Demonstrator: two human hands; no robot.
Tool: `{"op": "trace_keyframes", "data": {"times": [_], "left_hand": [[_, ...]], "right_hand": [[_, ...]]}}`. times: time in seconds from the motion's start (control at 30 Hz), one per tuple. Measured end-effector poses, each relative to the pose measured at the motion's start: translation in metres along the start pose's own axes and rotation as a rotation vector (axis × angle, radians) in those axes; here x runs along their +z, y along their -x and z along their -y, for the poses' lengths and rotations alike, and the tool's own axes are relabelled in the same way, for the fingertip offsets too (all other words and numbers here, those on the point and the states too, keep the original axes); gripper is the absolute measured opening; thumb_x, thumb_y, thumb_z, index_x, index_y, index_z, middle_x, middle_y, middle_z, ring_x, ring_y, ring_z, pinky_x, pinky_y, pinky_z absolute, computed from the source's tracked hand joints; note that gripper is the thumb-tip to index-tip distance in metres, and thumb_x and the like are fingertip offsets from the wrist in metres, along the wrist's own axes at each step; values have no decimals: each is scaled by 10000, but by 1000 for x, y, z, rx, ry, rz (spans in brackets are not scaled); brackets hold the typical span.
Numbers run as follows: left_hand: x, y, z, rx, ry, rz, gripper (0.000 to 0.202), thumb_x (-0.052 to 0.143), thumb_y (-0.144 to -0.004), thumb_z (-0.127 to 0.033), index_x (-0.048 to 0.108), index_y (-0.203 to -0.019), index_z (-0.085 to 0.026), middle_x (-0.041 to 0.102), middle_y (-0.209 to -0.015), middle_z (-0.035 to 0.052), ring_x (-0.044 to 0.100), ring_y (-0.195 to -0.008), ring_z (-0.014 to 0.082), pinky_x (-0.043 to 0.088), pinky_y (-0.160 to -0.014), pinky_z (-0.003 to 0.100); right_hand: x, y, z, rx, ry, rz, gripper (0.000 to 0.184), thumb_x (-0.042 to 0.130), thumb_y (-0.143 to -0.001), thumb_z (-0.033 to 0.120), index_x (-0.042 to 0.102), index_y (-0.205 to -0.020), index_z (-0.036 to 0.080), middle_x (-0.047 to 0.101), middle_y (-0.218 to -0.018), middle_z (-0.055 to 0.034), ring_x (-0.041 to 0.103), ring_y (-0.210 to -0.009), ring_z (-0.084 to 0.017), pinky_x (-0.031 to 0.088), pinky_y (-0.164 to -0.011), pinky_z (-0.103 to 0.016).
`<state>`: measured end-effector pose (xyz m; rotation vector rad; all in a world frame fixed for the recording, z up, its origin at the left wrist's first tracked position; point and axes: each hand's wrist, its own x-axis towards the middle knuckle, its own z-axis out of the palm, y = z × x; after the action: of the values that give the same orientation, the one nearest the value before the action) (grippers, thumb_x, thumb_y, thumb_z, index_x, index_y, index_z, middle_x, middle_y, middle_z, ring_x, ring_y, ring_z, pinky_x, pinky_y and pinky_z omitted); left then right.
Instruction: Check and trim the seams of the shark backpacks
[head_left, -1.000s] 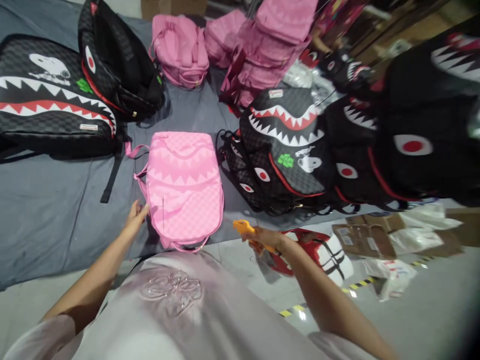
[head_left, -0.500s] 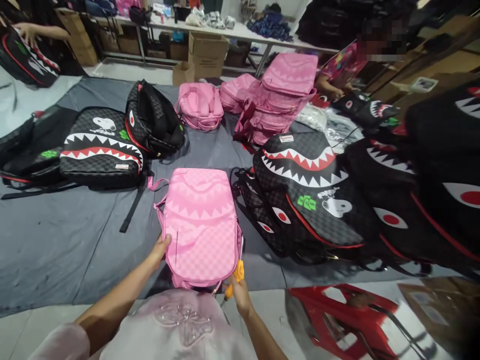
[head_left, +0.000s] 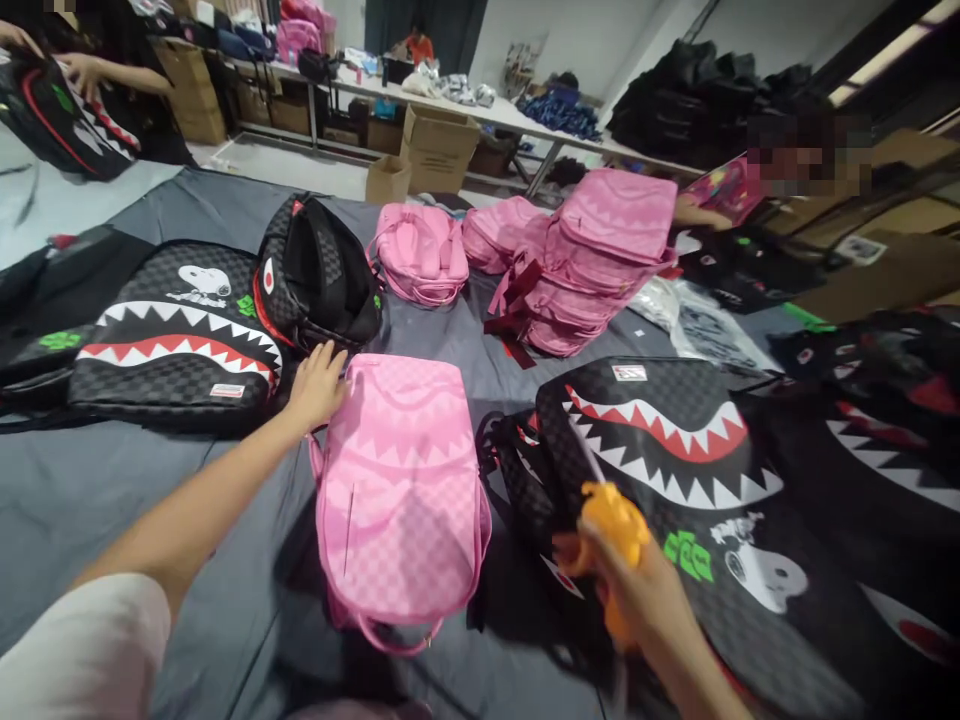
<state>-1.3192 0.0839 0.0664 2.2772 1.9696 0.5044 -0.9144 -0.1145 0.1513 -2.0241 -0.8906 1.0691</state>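
A pink checkered backpack (head_left: 405,500) with a pale shark-tooth print lies in front of me, its loop handle toward me. My left hand (head_left: 319,385) is at its far left corner, fingers bent and closed against the edge; the fingertips are partly hidden. My right hand (head_left: 634,570) is wrapped round an orange tool (head_left: 616,525) with a long thin shaft, somewhat blurred. That hand is raised to the right of the pink backpack, over a black shark-mouth backpack (head_left: 660,430) with a white cartoon dog and green print.
To the left lie a black shark-mouth backpack (head_left: 180,340) and an upright black bag (head_left: 319,270). Farther back are a pink bag (head_left: 420,250) and a stack of pink backpacks (head_left: 600,250). A co-worker's hand (head_left: 86,75) touches a bag at far left; another person (head_left: 724,190) works at right.
My left hand has moved from the pink backpack's side up to its far corner. My right hand has lifted the orange tool away to the right. The view has shifted.
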Motion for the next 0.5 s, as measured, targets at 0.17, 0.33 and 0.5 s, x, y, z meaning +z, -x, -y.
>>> {"op": "trace_keyframes", "data": {"times": [0.17, 0.33, 0.5], "left_hand": [[11, -114, 4, 247, -252, 29, 669, 646, -831, -182, 463, -1474, -148, 228, -1641, 188, 110, -1542, 365, 17, -1216, 634], [0, -179, 56, -483, -19, -321, 1223, 786, -718, -568, 77, -1588, -85, 43, -1649, 268, 84, -1502, 503, 214, -1140, 720], [30, -192, 132, -700, 111, -340, 1225, 731, -741, -625, 36, -1550, -23, 305, -1577, 253, 381, -1430, 369, 375, -1138, 588]], "right_hand": [[82, -160, 127, 37, 52, 237, 201, 662, -873, 365, 641, -868, 165, 730, -709, -76, 703, -589, -187, 354, -377, -177], [159, -331, 157, 97, 47, 88, 167, 535, -966, 228, 596, -832, 150, 519, -419, 38, 500, -343, -111, 335, -354, -177], [176, -395, 104, 221, 15, 79, 91, 536, -951, 202, 590, -926, 133, 558, -496, 35, 543, -396, -109, 441, -421, -185]]}}
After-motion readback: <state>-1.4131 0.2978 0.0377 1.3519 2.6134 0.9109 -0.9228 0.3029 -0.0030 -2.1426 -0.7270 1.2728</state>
